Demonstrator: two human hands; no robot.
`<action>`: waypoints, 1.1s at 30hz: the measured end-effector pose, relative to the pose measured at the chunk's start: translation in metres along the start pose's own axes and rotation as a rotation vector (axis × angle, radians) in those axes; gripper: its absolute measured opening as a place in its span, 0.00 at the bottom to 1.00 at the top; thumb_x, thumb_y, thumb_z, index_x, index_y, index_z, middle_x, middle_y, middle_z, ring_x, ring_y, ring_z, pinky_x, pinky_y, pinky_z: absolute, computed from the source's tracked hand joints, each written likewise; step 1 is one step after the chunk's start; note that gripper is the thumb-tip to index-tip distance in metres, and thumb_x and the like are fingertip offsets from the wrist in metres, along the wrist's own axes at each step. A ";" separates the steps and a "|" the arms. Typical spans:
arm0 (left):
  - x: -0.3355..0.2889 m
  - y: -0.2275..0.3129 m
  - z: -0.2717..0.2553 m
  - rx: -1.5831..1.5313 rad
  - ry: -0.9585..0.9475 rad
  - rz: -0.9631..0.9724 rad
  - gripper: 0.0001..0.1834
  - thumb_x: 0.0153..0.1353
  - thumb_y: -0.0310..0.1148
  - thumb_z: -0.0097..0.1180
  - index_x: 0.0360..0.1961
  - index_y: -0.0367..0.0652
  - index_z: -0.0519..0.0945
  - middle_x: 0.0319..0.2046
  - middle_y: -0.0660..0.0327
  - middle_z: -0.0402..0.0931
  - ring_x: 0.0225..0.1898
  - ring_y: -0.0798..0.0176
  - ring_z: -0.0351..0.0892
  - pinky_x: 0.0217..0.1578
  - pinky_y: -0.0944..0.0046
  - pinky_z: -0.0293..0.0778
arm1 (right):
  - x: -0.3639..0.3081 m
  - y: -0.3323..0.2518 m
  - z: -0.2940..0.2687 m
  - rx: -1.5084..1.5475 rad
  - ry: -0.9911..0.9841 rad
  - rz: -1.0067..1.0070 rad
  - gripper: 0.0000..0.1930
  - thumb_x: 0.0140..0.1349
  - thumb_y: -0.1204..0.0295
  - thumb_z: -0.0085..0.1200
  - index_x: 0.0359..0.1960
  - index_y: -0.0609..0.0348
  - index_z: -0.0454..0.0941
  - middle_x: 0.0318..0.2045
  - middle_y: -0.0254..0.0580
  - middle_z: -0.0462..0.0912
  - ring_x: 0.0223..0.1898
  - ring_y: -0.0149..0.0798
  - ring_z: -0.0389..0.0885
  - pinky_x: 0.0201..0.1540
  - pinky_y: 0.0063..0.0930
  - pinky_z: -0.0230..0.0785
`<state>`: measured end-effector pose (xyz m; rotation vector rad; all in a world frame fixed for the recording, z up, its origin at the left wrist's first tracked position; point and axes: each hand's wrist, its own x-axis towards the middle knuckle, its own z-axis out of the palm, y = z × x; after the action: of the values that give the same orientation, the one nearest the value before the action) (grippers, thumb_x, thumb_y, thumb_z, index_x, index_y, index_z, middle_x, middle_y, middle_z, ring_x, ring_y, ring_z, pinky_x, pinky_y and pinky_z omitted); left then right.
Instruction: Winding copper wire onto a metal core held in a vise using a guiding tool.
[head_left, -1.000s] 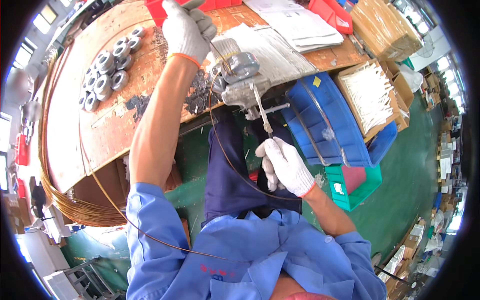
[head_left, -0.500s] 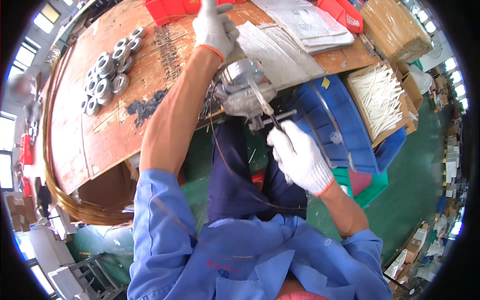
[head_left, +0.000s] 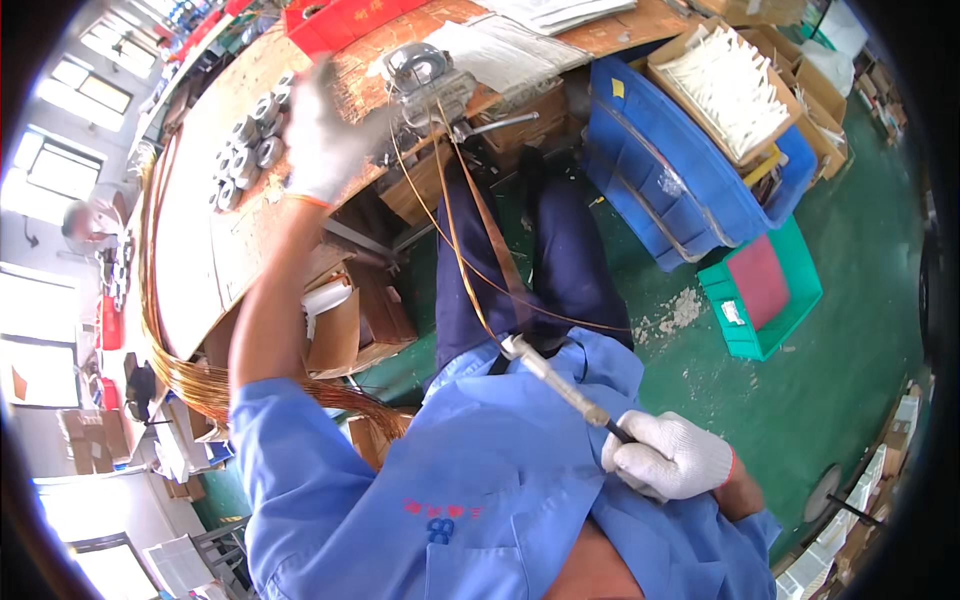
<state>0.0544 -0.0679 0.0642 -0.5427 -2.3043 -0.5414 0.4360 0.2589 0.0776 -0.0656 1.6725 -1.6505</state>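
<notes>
My right hand [head_left: 675, 455], in a white knitted glove, is wrapped round the black handle of a rod-shaped tool [head_left: 560, 385] with a pale, wrapped-looking shaft, held across my chest. Copper-coloured wire [head_left: 460, 260] runs from near the tool's tip up to a metal vise [head_left: 440, 103] at the bench edge. On the vise sits a round metal ring [head_left: 418, 66]. My left hand [head_left: 332, 140], also gloved, is raised left of the vise; motion smears its fingers, and I cannot make out anything in it.
Several metal rings [head_left: 240, 150] lie on the wooden bench [head_left: 215, 255]. A long copper wire bundle [head_left: 190, 380] curves along its left side. To the right stand a blue bin [head_left: 640, 170], a box of white strips [head_left: 725, 85] and a green crate [head_left: 765, 290]. A red bin [head_left: 345, 25] is at the back.
My right hand has drawn the tool back from the vise to my chest. My left hand has come from beyond the vise to its left side. The whole view has shifted.
</notes>
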 end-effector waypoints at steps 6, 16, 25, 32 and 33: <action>0.045 0.090 0.016 -1.343 0.424 -0.506 0.30 0.79 0.53 0.42 0.47 0.31 0.79 0.19 0.62 0.70 0.23 0.61 0.71 0.39 0.55 0.80 | -0.017 -0.006 0.019 -0.593 -0.203 -0.417 0.10 0.72 0.61 0.59 0.46 0.50 0.78 0.30 0.40 0.85 0.28 0.52 0.86 0.27 0.43 0.75; 0.152 -0.023 0.074 -1.518 0.184 -0.930 0.45 0.78 0.66 0.24 0.38 0.31 0.79 0.16 0.69 0.48 0.15 0.68 0.46 0.17 0.63 0.45 | 0.158 -0.088 -0.046 0.231 0.105 -0.148 0.15 0.82 0.65 0.43 0.39 0.60 0.76 0.22 0.29 0.74 0.14 0.23 0.69 0.18 0.22 0.59; 0.156 -0.035 0.156 -1.609 0.063 -1.031 0.38 0.79 0.61 0.34 0.47 0.30 0.77 0.17 0.71 0.50 0.16 0.70 0.47 0.16 0.64 0.47 | 0.297 -0.145 -0.107 0.307 0.250 -0.265 0.16 0.81 0.59 0.47 0.39 0.59 0.74 0.21 0.29 0.71 0.13 0.24 0.67 0.13 0.23 0.61; 0.190 -0.180 0.003 -1.463 0.135 -0.853 0.44 0.69 0.66 0.58 0.49 0.25 0.65 0.20 0.62 0.60 0.22 0.60 0.64 0.29 0.57 0.74 | 0.165 -0.086 -0.049 0.454 0.177 -0.112 0.12 0.81 0.64 0.44 0.38 0.56 0.72 0.17 0.25 0.64 0.12 0.23 0.61 0.14 0.25 0.54; 0.176 -0.093 0.015 -1.313 0.165 -0.918 0.46 0.70 0.66 0.56 0.49 0.21 0.63 0.24 0.56 0.63 0.27 0.53 0.71 0.44 0.48 0.81 | 0.147 -0.071 -0.054 0.426 0.234 -0.168 0.11 0.81 0.65 0.44 0.39 0.56 0.73 0.18 0.25 0.64 0.13 0.22 0.61 0.15 0.24 0.54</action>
<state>-0.1200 -0.0973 0.1582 0.0912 -1.6379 -2.4444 0.2709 0.2140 0.0626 0.2094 1.4735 -2.1801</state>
